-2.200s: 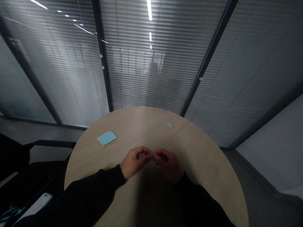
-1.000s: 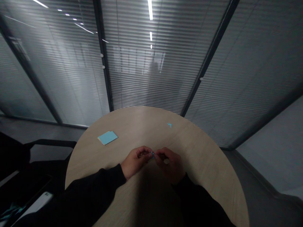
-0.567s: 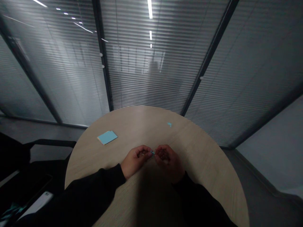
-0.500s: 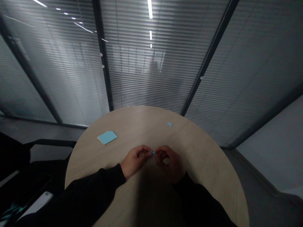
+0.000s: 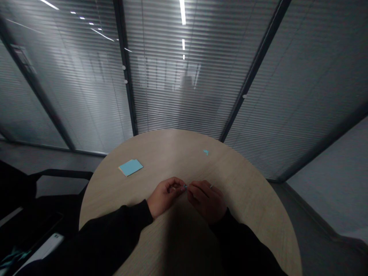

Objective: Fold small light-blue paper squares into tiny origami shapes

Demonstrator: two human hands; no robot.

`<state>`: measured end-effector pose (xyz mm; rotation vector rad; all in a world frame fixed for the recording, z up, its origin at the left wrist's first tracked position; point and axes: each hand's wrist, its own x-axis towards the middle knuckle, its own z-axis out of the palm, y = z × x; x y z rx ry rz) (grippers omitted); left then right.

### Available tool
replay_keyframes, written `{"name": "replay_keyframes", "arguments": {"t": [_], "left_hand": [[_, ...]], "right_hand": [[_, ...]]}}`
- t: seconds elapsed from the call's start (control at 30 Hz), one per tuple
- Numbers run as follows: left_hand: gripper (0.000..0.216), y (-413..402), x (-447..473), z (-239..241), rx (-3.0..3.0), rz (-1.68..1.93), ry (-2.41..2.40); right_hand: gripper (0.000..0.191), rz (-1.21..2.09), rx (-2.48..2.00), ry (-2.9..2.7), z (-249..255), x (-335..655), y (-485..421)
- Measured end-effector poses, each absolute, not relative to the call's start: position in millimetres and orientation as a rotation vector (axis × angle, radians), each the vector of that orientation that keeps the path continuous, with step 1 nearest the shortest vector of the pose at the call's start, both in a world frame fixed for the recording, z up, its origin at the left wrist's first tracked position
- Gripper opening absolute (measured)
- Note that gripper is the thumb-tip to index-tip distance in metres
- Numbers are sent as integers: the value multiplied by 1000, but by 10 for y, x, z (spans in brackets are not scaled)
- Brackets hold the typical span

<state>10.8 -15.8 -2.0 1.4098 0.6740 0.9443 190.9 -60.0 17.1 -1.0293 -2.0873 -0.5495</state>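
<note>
One small blue paper piece [image 5: 185, 187] held at the fingertips between left hand [image 5: 166, 196] and right hand [image 5: 207, 202], above the round tabletop [image 5: 172, 153], near its 6 o'clock edge. Left grip narrow, thumb and curled fingers closed on the piece from 9 o'clock. Right grip narrow too, fingers [image 5: 195, 188] coming in from 3 o'clock, touching or just beside the piece; real pinch on that side impossible to confirm at this size. Hands close together, black sleeves [image 5: 109, 234] running off toward 7 and 5 o'clock.

Progress, as far as visible: piece in the fingers not yet set down, its shape and any folds too small and dark to read, so how far work on it has got remains unclear. One blue paper scrap [image 5: 205, 152] lying flat at about 1 o'clock from the hands, well apart from them. Blue sticky-note pad [image 5: 130, 167] flat at about 10 o'clock, out of contact with both hands, edges slightly uneven. Beyond the tabletop, black chair [image 5: 57, 174] at 9 o'clock, glass partition with blinds [image 5: 178, 96] at 12 o'clock.
</note>
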Motion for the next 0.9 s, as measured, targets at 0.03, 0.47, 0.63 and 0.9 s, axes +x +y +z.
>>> {"name": "replay_keyframes", "arguments": {"t": [0.03, 0.47, 0.63, 0.9], "left_hand": [[32, -156, 110, -25, 1421, 947, 682], [29, -175, 109, -13, 1585, 1013, 793], [28, -188, 107, 14, 1585, 1038, 796], [30, -196, 103, 19, 1563, 1049, 800]], "right_hand": [[11, -539, -1061, -2094, 160, 1903, -602], [5, 316, -1248, -1645, 125, 1727, -611], [17, 607, -1267, -1500, 111, 1740, -608], [16, 593, -1277, -1506, 57, 1741, -603]]}}
